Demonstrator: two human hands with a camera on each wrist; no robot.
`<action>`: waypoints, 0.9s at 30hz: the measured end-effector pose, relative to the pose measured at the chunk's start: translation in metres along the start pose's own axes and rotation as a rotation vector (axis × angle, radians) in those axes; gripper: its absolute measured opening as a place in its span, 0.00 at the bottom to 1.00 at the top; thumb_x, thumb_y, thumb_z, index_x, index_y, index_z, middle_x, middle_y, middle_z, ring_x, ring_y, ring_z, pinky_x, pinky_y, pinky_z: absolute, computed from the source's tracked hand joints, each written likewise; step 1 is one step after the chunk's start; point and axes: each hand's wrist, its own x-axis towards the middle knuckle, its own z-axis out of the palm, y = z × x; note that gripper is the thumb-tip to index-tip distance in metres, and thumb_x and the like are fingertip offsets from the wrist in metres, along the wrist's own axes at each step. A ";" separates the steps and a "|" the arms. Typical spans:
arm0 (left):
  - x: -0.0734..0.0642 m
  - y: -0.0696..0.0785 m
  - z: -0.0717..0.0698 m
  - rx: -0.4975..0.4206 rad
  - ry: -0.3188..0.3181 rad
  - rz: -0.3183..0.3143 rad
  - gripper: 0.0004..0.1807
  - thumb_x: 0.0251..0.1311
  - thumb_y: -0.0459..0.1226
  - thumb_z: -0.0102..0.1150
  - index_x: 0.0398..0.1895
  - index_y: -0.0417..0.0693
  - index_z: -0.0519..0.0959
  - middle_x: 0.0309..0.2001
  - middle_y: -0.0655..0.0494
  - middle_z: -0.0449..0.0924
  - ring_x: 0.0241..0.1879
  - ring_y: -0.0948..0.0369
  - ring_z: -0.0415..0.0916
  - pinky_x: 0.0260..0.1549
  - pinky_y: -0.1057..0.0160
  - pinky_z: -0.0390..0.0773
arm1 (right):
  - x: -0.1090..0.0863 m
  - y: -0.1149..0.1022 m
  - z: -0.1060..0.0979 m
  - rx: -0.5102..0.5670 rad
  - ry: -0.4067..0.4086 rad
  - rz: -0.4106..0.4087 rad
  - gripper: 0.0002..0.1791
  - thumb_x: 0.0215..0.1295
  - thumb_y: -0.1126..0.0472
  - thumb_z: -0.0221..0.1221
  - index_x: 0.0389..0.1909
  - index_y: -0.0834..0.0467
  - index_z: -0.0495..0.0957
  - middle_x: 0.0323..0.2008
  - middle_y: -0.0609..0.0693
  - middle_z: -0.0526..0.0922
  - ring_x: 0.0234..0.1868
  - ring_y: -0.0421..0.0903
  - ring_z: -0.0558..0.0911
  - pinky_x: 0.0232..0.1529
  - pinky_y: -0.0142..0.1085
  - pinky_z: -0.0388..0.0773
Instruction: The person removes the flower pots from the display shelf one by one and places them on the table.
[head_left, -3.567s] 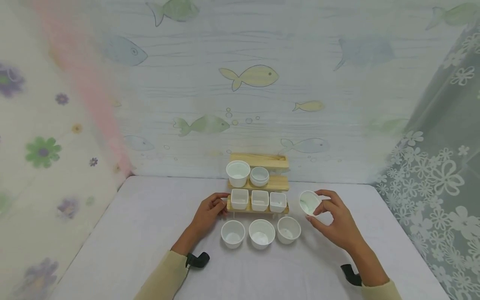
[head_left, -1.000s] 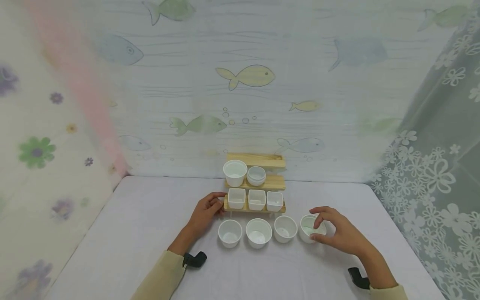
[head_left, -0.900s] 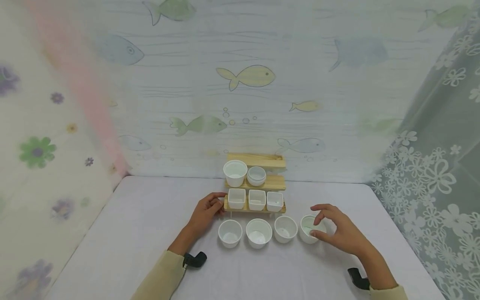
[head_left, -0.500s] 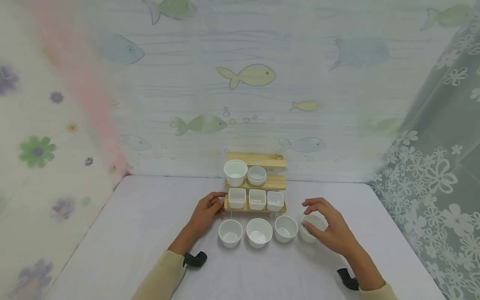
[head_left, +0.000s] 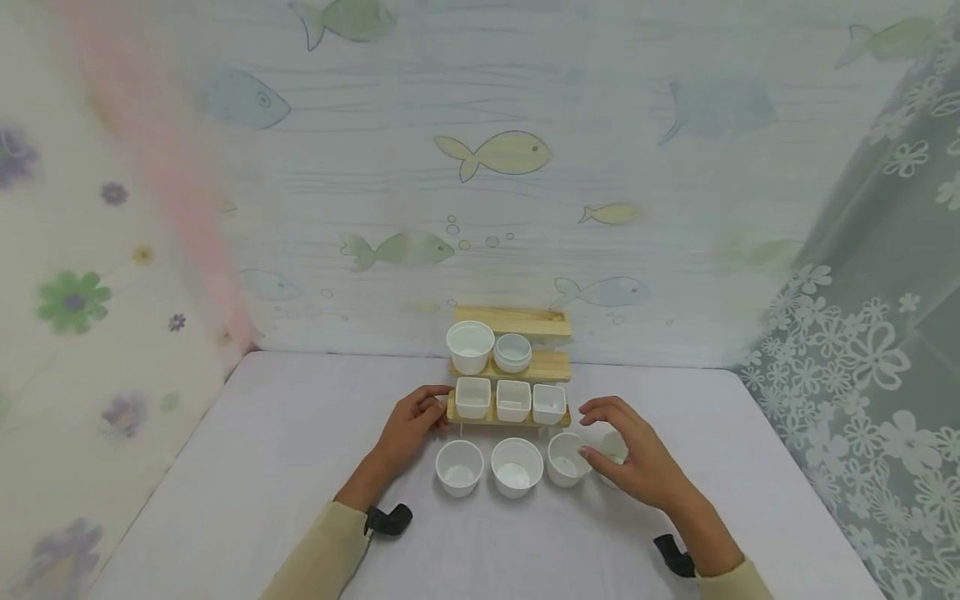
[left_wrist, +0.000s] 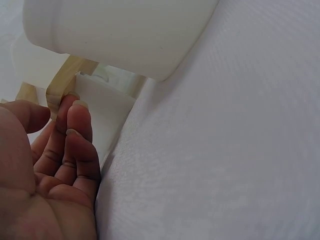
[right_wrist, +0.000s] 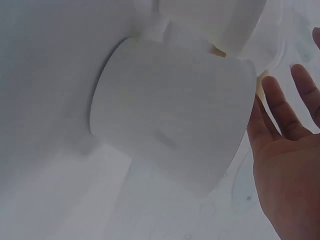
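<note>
My left hand (head_left: 408, 429) holds the left end of a tiered wooden stand (head_left: 510, 321); in the left wrist view, thumb and fingertips are at its wooden board (left_wrist: 62, 82). My right hand (head_left: 633, 454) hovers with fingers parted, nothing between them, over the right of a row of round white cups. Partly hidden behind it is the rightmost cup (head_left: 613, 447); beside its fingertips is another cup (head_left: 566, 462). Further left stand a wider cup (head_left: 516, 473) and one more round cup (head_left: 459, 471). A white cup (right_wrist: 170, 115) fills the right wrist view.
On the stand's lowest board are three square white cups (head_left: 513, 402). The middle board bears a large round cup (head_left: 470, 350) and small stacked bowls (head_left: 513, 354) at its left. White cloth covers the table (head_left: 285, 433); a fish-printed curtain (head_left: 375, 167) hangs behind.
The cup that my right hand held earlier now stands at the row's right end. The right hand has let go and moved left. The left hand stays at the stand.
</note>
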 end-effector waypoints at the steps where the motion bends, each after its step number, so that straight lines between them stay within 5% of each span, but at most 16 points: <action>1: 0.000 0.000 0.000 -0.001 -0.001 0.002 0.16 0.81 0.35 0.54 0.66 0.43 0.78 0.36 0.43 0.83 0.35 0.57 0.82 0.37 0.64 0.82 | 0.002 -0.001 0.001 0.003 -0.004 -0.003 0.21 0.64 0.64 0.74 0.55 0.51 0.79 0.62 0.47 0.79 0.66 0.47 0.77 0.67 0.28 0.69; 13: -0.001 0.001 0.000 -0.005 -0.010 0.004 0.17 0.81 0.36 0.54 0.66 0.44 0.78 0.36 0.43 0.83 0.35 0.56 0.82 0.38 0.64 0.82 | 0.021 -0.009 0.009 -0.109 0.037 -0.004 0.23 0.64 0.63 0.73 0.58 0.56 0.78 0.65 0.50 0.74 0.67 0.48 0.75 0.65 0.51 0.76; 27: 0.000 0.001 0.000 -0.001 -0.018 0.002 0.16 0.81 0.35 0.53 0.66 0.43 0.78 0.36 0.44 0.84 0.35 0.57 0.83 0.38 0.64 0.82 | 0.032 -0.014 0.011 -0.151 0.083 0.009 0.23 0.65 0.61 0.73 0.58 0.59 0.78 0.65 0.56 0.74 0.66 0.53 0.76 0.65 0.56 0.77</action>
